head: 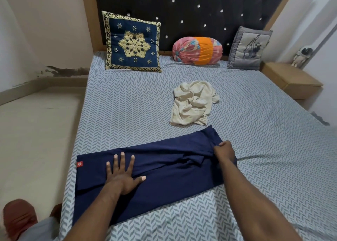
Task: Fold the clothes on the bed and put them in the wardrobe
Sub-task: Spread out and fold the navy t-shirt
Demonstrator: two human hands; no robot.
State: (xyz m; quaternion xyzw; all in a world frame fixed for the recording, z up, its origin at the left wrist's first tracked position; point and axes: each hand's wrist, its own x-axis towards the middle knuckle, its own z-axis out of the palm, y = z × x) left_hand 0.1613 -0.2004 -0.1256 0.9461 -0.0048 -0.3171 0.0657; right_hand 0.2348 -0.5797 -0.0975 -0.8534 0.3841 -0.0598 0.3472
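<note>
A navy blue garment (164, 175) lies as a long folded band across the near part of the bed, with a small red tag at its left end. My left hand (122, 175) presses flat on its left half, fingers spread. My right hand (225, 150) pinches the cloth at the garment's right end. A crumpled cream garment (193, 103) lies loose on the bed just beyond the navy one, untouched. No wardrobe is in view.
The bed (127, 103) has a grey-blue patterned sheet. At the headboard stand a blue embroidered cushion (132, 43), a pink and orange bolster (197, 51) and a grey cushion (248, 49). A wooden bedside table (290, 80) is at the right, floor at the left.
</note>
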